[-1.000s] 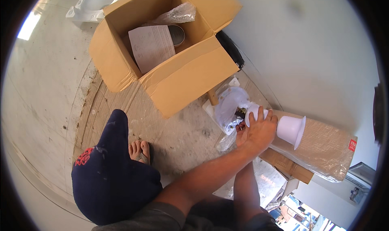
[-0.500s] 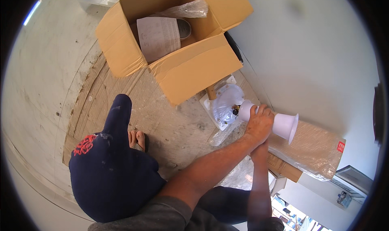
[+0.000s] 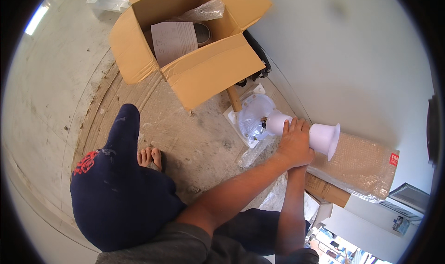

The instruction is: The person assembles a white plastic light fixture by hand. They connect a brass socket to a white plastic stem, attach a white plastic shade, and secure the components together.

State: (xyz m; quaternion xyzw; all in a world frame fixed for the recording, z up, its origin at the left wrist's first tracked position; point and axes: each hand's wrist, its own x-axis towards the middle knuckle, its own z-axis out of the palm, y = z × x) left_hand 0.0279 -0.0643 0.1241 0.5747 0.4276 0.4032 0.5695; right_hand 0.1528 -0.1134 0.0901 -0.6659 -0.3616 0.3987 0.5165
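Note:
My left hand (image 3: 295, 142) lies over a white flared plastic tube (image 3: 321, 137), gripping it around its middle. The tube lies level. Its narrow end (image 3: 277, 123) points at a clear plastic bag (image 3: 254, 116) on a white tray, and its wide mouth faces right. My right forearm (image 3: 291, 204) rises straight up beneath the left hand. The right hand itself is hidden behind the left hand and the tube, so I cannot tell its grip. I am crouched, with a knee in navy trousers (image 3: 116, 190) and bare toes (image 3: 149, 156) at the left.
An open cardboard box (image 3: 208, 72) holding a paper sheet and bubble wrap stands on the concrete floor ahead. A bubble-wrapped flat parcel (image 3: 361, 169) lies to the right along the white wall (image 3: 352, 55). A black bag (image 3: 257, 55) sits behind the box.
The white tube has swung level, and its narrow end now sticks out left of my left hand. My left hand has slid onto its middle. My head has shifted slightly.

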